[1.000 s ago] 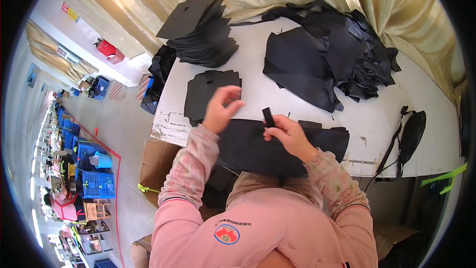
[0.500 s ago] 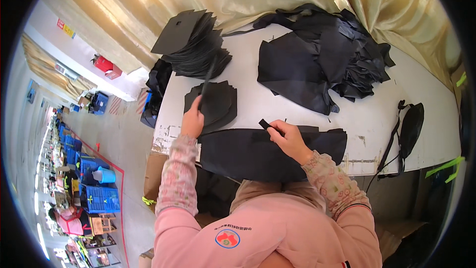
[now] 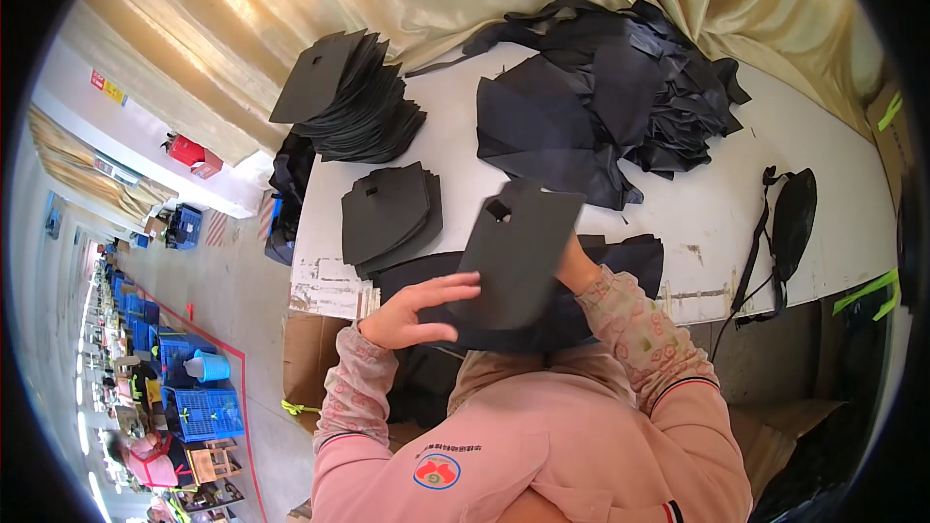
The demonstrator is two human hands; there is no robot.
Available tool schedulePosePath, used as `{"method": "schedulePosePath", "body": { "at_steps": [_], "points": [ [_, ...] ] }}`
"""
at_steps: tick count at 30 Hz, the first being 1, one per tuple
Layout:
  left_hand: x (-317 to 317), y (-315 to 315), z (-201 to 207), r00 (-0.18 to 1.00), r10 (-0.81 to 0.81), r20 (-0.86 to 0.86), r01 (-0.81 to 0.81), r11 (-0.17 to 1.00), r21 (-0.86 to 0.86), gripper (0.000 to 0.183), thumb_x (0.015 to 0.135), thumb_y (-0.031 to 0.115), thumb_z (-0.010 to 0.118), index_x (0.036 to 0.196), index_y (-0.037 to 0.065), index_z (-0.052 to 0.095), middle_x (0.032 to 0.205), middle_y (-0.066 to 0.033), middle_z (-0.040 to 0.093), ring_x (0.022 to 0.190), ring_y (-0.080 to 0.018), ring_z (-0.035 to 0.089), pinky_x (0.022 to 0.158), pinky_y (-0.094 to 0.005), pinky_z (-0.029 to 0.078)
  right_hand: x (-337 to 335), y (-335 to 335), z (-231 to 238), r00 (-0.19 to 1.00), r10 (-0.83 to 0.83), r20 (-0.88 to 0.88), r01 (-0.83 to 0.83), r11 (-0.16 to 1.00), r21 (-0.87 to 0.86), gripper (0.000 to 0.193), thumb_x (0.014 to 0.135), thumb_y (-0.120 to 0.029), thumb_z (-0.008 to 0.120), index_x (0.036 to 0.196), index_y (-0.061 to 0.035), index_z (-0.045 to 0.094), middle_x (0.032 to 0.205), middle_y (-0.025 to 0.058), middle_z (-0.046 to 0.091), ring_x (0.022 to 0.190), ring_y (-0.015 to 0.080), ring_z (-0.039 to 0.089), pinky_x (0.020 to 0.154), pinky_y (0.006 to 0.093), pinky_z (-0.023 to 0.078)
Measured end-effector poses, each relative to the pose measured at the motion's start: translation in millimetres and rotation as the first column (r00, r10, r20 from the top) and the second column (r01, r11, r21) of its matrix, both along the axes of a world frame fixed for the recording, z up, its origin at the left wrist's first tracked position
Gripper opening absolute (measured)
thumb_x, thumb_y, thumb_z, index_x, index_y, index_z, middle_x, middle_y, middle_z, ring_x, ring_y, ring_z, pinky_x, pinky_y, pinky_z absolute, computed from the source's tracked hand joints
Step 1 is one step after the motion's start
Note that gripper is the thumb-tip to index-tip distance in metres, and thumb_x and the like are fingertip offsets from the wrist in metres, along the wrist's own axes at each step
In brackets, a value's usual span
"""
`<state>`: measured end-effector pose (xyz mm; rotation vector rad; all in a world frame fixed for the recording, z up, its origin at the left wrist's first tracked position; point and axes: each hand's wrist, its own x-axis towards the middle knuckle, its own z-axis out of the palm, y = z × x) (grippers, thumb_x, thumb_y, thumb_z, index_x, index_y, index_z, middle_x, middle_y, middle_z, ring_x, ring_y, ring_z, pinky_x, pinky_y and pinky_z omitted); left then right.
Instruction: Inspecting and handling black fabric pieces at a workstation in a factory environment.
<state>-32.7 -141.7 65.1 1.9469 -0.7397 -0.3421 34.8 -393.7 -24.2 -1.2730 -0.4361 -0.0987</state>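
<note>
1. One dark sheet (image 3: 518,257) is up in front of you, over black cloth (image 3: 628,266).
2. Your left hand (image 3: 415,312) is spread wide by its edge.
3. Your right hand (image 3: 578,269) is mostly hidden behind; I can't tell its grip.
4. One tall pile (image 3: 358,107) and one short pile (image 3: 389,218) sit on the table (image 3: 455,121).
5. Your shirt (image 3: 601,436) has one badge (image 3: 437,472) and some writing (image 3: 463,447).

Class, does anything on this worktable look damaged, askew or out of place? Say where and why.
The white tabletop looks damaged: its surface is chipped along the near edge, most plainly at left. The tall stack of black panels looks askew, its top pieces tilted and fanned.
</note>
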Motion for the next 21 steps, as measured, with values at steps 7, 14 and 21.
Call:
{"method": "schedulePosePath", "body": {
  "at_steps": [7, 14, 21],
  "points": [
    [27, -55, -29, 0.906, 0.37, 0.204, -0.346, 0.927, -0.144, 0.043, 0.076, 0.009, 0.077, 0.116, 0.006, 0.06, 0.109, -0.0086, 0.06, 0.09, -0.0205, 0.06, 0.079, -0.0324, 0.049, -5, -4, 13, 0.959, 0.11, 0.263, 0.02, 0.895, -0.446, 0.023, 0.092, -0.027, 0.056, 0.091, -0.0049, 0.063, 0.088, 0.0051, 0.058, 0.085, 0.0193, 0.05, 0.078, 0.0302, 0.041],
    [34, -75, -20, 0.691, 0.301, 0.657, -0.369, 0.929, -0.038, 0.018, 0.074, 0.001, 0.074, 0.087, 0.004, 0.063, 0.087, -0.0109, 0.063, 0.079, -0.0298, 0.062, 0.07, -0.0347, 0.05, -3, -65, 75, 0.675, 0.473, -0.567, -0.694, 0.669, -0.268, 0.043, 0.094, -0.044, 0.057, 0.089, -0.001, 0.056, 0.082, 0.0033, 0.053, 0.07, 0.0127, 0.044, 0.061, 0.0297, 0.04],
    [34, -49, -18, 0.887, 0.462, -0.018, -0.43, 0.808, -0.403, 0.012, 0.084, -0.002, 0.066, 0.09, 0.004, 0.059, 0.085, -0.0049, 0.06, 0.074, -0.0156, 0.061, 0.067, -0.0282, 0.05, 23, -91, 37, 0.856, 0.442, -0.269, -0.471, 0.452, -0.758, 0.039, 0.085, -0.03, 0.072, 0.091, 0.0033, 0.054, 0.08, 0.0035, 0.047, 0.075, 0.0133, 0.043, 0.064, 0.0318, 0.039]
  ]
}}
